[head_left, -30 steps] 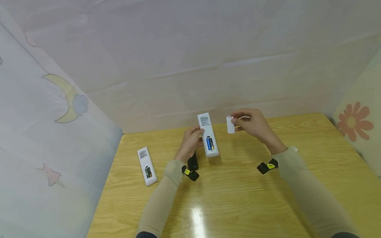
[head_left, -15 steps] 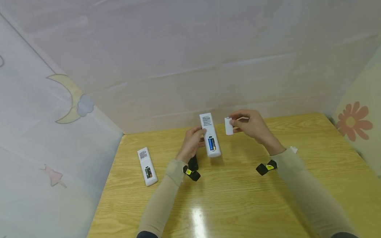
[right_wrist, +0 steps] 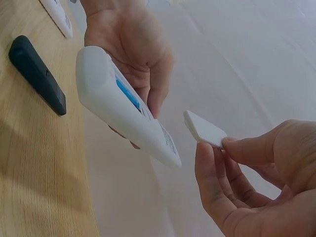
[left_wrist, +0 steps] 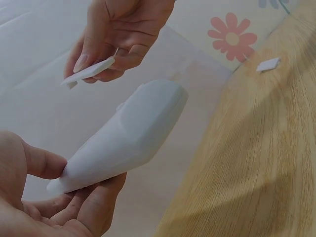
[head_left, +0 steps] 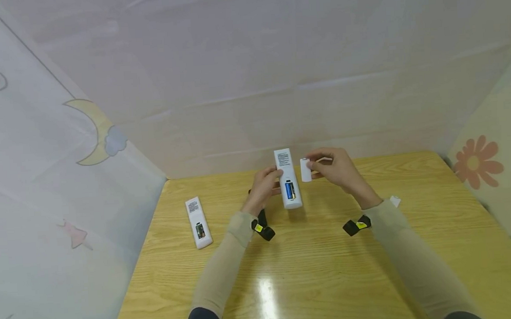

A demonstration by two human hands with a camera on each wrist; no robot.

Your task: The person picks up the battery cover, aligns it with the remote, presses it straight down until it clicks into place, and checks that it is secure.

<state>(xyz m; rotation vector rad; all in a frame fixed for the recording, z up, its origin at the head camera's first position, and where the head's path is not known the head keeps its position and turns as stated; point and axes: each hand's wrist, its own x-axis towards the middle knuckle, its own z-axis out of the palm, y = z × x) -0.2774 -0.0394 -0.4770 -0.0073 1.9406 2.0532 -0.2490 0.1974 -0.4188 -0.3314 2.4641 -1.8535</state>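
Note:
My left hand grips a white remote control by its side, thumb on the near face and fingers behind. The remote's back faces me, with printed text above and an uncovered battery compartment below; batteries, one of them blue, lie inside. Between thumb and fingertips, my right hand pinches a small white battery cover. It hovers just right of the remote, a narrow gap apart. Both are held above the table, as the left wrist view shows the remote and the cover raised.
A second white remote lies at the table's left, its battery compartment uncovered. A black remote rests on the table beneath my left hand. Another small white cover lies beyond my right wrist. Patterned cloth stands behind and beside the wooden table.
My left hand has moved slightly right with the white remote. My right hand has shifted a little left with the battery cover, so the gap between them has narrowed.

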